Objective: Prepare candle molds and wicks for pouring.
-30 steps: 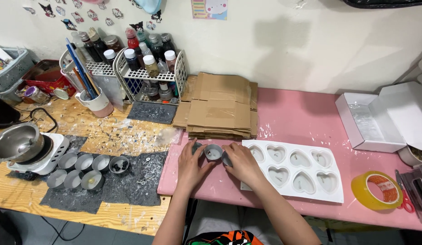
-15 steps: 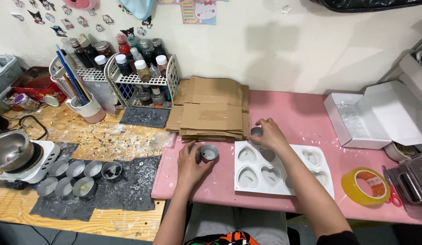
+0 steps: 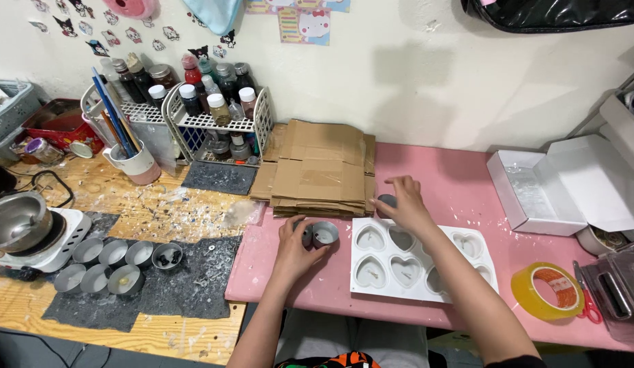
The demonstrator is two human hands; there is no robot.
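So the left hand (image 3: 294,251) was wrapped around a small round metal tin cup (image 3: 324,234), fingers curled on its side, sitting on the pink tabletop (image 3: 453,184) just left of the white heart-shaped silicone mould tray (image 3: 420,262). The right hand (image 3: 405,202) was reaching past the tray's top left corner and had its fingertips on a second small grey tin cup (image 3: 385,202), right beside the stack of flattened brown cardboard (image 3: 320,170); looked like a light pinch, though I couldn't tell how firmly it gripped. A yellow tape roll (image 3: 548,292) and red-handled scissors (image 3: 588,307) lay off to the right, near an open white box (image 3: 542,191). Over on the wooden bench to the left were a cluster of empty metal tins (image 3: 105,262) on a dark mat and a wire rack of bottles (image 3: 218,112).
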